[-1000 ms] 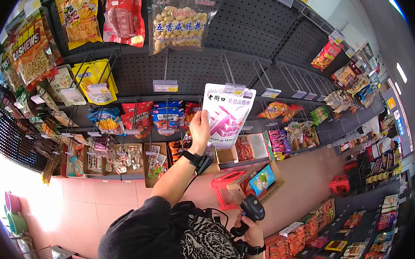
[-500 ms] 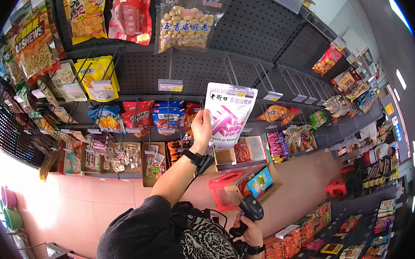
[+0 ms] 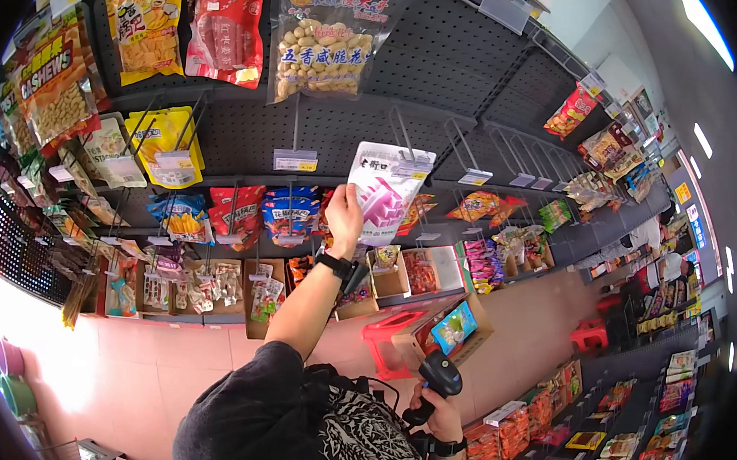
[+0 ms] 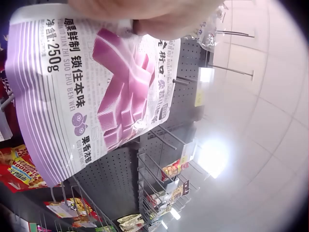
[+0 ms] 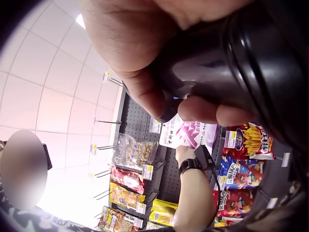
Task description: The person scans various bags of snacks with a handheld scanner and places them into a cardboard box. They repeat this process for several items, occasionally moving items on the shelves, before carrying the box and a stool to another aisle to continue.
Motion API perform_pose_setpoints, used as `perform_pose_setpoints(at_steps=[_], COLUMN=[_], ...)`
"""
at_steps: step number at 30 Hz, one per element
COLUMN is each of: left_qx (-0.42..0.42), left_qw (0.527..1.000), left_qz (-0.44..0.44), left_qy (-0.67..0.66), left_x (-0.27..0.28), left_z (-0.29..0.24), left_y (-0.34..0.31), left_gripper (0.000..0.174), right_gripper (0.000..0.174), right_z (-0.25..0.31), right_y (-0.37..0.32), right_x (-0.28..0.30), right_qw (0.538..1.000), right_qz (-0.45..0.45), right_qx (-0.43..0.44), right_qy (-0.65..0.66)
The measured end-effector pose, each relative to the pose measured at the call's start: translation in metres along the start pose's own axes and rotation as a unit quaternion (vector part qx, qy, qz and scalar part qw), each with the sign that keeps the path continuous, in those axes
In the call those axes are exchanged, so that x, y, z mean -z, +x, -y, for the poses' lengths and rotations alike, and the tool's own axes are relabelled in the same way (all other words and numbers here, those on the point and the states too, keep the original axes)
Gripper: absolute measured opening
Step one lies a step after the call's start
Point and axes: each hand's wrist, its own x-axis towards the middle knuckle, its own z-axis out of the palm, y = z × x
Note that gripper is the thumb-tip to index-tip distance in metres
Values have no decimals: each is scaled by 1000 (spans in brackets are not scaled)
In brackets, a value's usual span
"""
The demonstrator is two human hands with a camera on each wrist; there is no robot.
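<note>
In the head view my left hand (image 3: 345,216) pinches the left edge of a white and purple snack pouch (image 3: 381,205), its front turned toward me. The pouch tilts slightly and overlaps a bare display hook (image 3: 401,130) and its tag. Close up in the left wrist view, the pouch (image 4: 77,96) shows pink stick-shaped sweets and "250g", with the left fingers (image 4: 159,14) at its edge. My right hand (image 3: 443,416) grips the handle of a black handheld barcode scanner (image 3: 441,372), held low by my body. The right wrist view shows the scanner's dark handle (image 5: 207,58) within the curled fingers.
A dark pegboard rack (image 3: 238,135) carries hanging snack bags, including a peanut bag (image 3: 325,56). Open boxes (image 3: 421,272) line the lower shelf. A red stool (image 3: 384,346) with a carton (image 3: 472,336) stands on the aisle floor. Another shelf (image 3: 610,435) is at the right.
The pouch has shifted a little left and away from me, tilting more, with my left hand moving along. The head view has turned slightly. My right hand keeps its hold on the scanner.
</note>
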Motion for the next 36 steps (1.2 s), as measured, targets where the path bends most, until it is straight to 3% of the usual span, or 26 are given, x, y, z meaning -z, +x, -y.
perform_pose_setpoints(at_steps=[7, 10, 12, 16, 17, 19, 21, 22, 25, 26, 29, 31, 32, 34, 36], left_qx=[-24, -91, -97, -151, -164, -64, -69, 30, 97, 121, 168, 164, 164, 43, 0], left_qw=[999, 994, 994, 983, 984, 990, 962, 938, 810, 785, 712, 698, 696, 705, 753], left_qz=[-39, -33, -16, -95, -60, 120, 259, 335, 528, 560, 626, 632, 634, 635, 595], left_qy=[19, 45, 55, 30, 31, -38, 59, 78, 237, 234, 270, 292, 292, 312, 281], left_x=[-40, -44, -33, -5, 7, 29, 42, 47, 53, 55, 44, 11, -11, -57, -107], left_z=[22, 41, 43, 67, 62, 47, 81, 91, 101, 143, 180, 164, 163, 165, 155], left_y=[77, 101, 95, 61, 42, -12, -57, -86, -174, -197, -266, -301, -316, -342, -369], left_gripper=[34, 35, 32, 20, 19, 16, 15, 16, 17, 19, 26, 28, 28, 30, 31], right_gripper=[28, 27, 28, 25, 25, 23, 21, 21, 20, 19, 20, 21, 24, 28, 26], right_z=[-6, -8, -7, -10, -6, 0, 5, 10, 5, 6, 16, 14, 13, 10, -1], right_y=[-6, -9, -12, -7, -5, 0, 4, 4, 2, 0, -14, -24, -29, -43, -58], right_x=[0, 3, 7, 39, 43, 60, 78, 91, 132, 146, 189, 224, 240, 268, 291], right_qw=[1000, 999, 998, 993, 989, 987, 987, 992, 994, 993, 986, 983, 976, 962, 954], right_qz=[-23, -38, -59, -65, -81, -85, -74, -55, -25, -18, -51, -80, -101, -145, -177], right_qx=[0, 2, 11, 18, 26, 9, 20, 2, -3, -5, -3, -28, -31, -54, -66], right_qy=[3, 3, 2, 94, 121, 140, 142, 114, 105, 115, 157, 160, 188, 225, 233])
